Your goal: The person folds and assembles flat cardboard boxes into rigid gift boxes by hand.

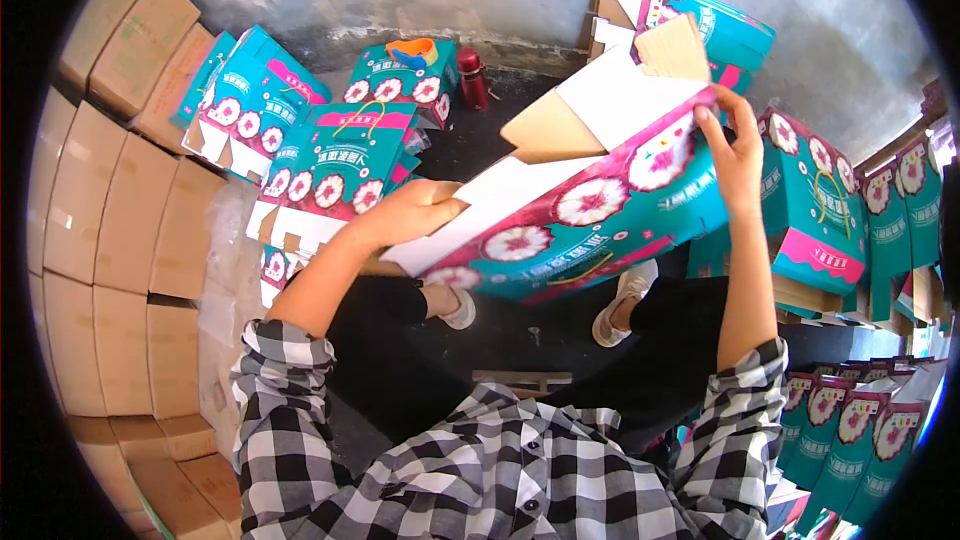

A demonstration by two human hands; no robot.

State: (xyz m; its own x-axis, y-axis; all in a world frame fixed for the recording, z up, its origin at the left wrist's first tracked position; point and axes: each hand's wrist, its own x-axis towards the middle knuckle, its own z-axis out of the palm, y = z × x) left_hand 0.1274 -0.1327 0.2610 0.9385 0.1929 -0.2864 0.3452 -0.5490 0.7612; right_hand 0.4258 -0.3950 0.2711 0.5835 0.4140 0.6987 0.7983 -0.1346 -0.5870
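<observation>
In front of me I hold up a teal and magenta cardboard gift box (560, 230), tilted with its right end higher. White and brown flaps stand open along its upper side. My left hand (415, 212) is closed on the box's left end, at the white flap edge. My right hand (735, 145) grips its upper right corner, thumb on the printed face and fingers behind the edge. A yellow cord handle shows on the lower side of the box. Other flattened or part-folded gift boxes (335, 165) lie just beyond my left hand.
Brown cartons (125, 210) are stacked along the left. A red thermos (472, 78) stands by the wall, beside a teal box with an orange and blue tape roll (412, 52) on top. More printed boxes (815, 200) stand at the right, and several (845, 440) at lower right.
</observation>
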